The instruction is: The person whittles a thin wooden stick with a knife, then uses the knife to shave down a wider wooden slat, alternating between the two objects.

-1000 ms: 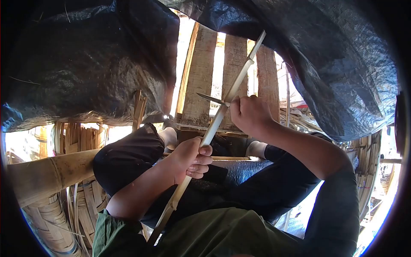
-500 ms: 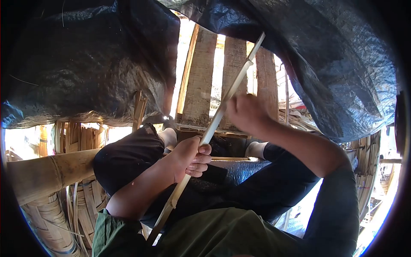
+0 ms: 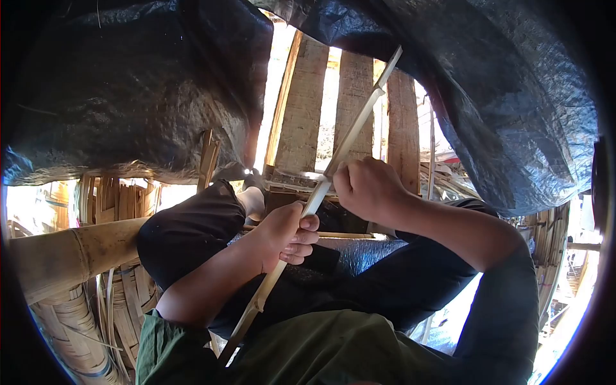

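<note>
A long pale bamboo strip [image 3: 355,130] slants from my lap up toward the upper right, with knobby joints along it. Around its lower middle my left hand [image 3: 292,236] is closed, fingers wrapped over it. Higher up, my right hand [image 3: 367,186] is closed in a fist right beside the strip. A thin blade-like piece [image 3: 312,175] sticks out to the left across the strip at that hand; the rest of it is hidden by the fingers.
Dark plastic sheeting [image 3: 128,96] hangs at the left, and more sheeting [image 3: 507,109] at the right. Wooden planks [image 3: 300,115] stand ahead between them. A thick bamboo pole [image 3: 77,253] lies at my left knee, above woven bamboo [image 3: 74,327].
My right hand has moved down along the strip, closer to my left hand. The thin blade-like piece now shows. My left hand keeps its hold.
</note>
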`<state>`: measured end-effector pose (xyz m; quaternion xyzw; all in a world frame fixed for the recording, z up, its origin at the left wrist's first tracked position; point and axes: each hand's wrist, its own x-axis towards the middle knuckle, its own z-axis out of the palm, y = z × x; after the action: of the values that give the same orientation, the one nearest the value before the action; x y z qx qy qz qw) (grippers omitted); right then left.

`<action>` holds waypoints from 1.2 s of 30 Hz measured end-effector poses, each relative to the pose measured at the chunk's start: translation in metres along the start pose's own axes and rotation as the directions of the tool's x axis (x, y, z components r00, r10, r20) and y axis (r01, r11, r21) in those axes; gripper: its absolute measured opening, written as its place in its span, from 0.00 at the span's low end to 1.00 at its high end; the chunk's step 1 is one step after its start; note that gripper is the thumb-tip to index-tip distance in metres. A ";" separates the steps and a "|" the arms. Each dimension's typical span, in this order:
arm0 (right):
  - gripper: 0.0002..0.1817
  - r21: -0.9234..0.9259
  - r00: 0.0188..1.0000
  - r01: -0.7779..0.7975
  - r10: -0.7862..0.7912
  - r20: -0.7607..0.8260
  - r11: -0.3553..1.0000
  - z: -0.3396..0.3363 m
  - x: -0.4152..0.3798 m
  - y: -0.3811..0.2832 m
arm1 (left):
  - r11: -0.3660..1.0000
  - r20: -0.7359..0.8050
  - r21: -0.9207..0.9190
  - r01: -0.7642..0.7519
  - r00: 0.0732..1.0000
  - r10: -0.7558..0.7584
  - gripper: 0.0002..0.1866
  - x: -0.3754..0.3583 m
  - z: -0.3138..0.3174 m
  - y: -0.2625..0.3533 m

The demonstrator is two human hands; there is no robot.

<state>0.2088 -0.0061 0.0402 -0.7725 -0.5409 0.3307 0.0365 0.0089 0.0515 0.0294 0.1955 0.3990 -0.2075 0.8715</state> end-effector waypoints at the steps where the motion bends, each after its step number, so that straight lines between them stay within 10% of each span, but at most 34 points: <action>1: 0.23 -0.034 0.997 0.035 -0.037 -0.066 0.999 0.001 0.001 0.003 | 1.000 -0.002 -0.008 -0.003 1.000 0.003 0.14 0.000 0.001 -0.001; 6: 0.20 -0.162 0.889 -0.063 -0.019 -0.457 0.985 -0.012 0.048 0.056 | 1.000 -0.017 0.007 -0.012 1.000 0.012 0.15 0.000 0.004 0.000; 9: 0.21 -0.020 0.918 -0.006 -0.003 -0.397 1.000 -0.002 0.036 0.040 | 1.000 -0.016 0.022 -0.014 1.000 0.014 0.16 0.002 0.000 -0.002; 11: 0.22 -0.118 0.997 -0.034 0.026 -0.071 0.992 -0.009 0.007 0.001 | 0.999 -0.028 0.032 -0.016 0.999 0.017 0.18 0.003 0.000 -0.005; 17: 0.21 -0.177 0.908 -0.019 -0.057 -0.415 0.984 -0.023 0.052 0.065 | 0.996 -0.121 0.064 -0.069 0.990 0.076 0.26 0.009 0.005 -0.006; 25: 0.20 -0.190 0.927 0.266 -0.305 -0.218 0.945 0.011 -0.008 0.004 | 0.939 -0.311 0.244 -0.242 0.898 0.312 0.25 0.015 0.011 -0.009; 29: 0.22 -0.236 0.887 -0.080 -0.039 -0.460 0.969 -0.027 0.047 0.067 | 0.824 -0.311 0.472 -0.314 0.815 0.489 0.25 0.023 0.004 -0.021; 31: 0.20 -0.093 0.912 -0.171 0.122 -0.392 0.981 -0.028 0.041 0.055 | 0.914 -0.290 0.284 -0.288 0.883 0.369 0.25 0.014 0.013 -0.013; 36: 0.26 -0.053 0.988 0.123 -0.128 -0.086 0.991 0.006 -0.007 0.001 | 0.831 -0.345 0.476 -0.288 0.808 0.478 0.29 0.021 -0.003 -0.014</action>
<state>0.2052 -0.0140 0.0386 -0.7515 -0.5940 0.2799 0.0630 0.0119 0.0370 0.0085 0.4902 0.4892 -0.0493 0.7197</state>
